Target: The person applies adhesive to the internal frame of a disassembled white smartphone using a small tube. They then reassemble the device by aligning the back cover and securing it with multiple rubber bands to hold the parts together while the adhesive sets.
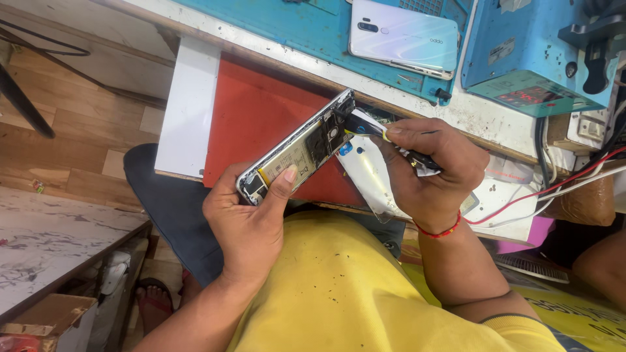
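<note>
Head view: left hand (251, 218) grips opened phone (301, 148) tilted over the lap, thumb bracing its battery, so right hand (427, 171), pinching black tool (385, 138), reaches the top-end internals w/ its tip.

1. Your left hand (251, 218) grips the opened phone (301, 148), thumb on its battery.
2. Your right hand (427, 166) holds a black tool (381, 135) at the phone's 2 o'clock end.
3. A white phone (403, 36) lies on the tabletop (482, 117) at 12 o'clock.
</note>
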